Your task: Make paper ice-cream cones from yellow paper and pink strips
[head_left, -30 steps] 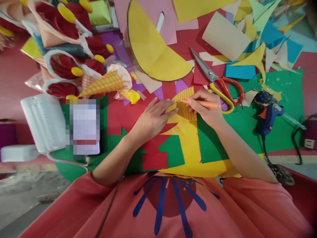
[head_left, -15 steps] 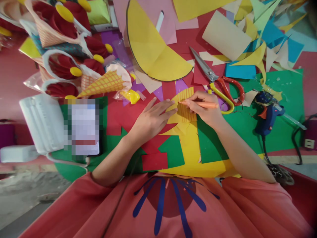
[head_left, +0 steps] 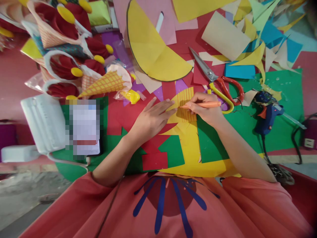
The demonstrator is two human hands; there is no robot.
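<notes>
Pinching pen [head_left: 210, 104] in right hand [head_left: 208, 112], sliding its tip lower on striped paper [head_left: 188, 114], apparently marking further; resting left hand [head_left: 151, 118] at paper's edge, spreading fingers, grasping nothing.

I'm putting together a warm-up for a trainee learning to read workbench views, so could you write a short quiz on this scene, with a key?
1. Which hand holds the orange marker?
2. True or false: the hot glue gun lies to the left of the scissors.
3. Which pattern shows on the yellow paper by the marker's tip: A) dots, B) stripes, C) stars?

Key:
1. The right hand, in its fingers.
2. False; it lies to their right.
3. B.
</notes>
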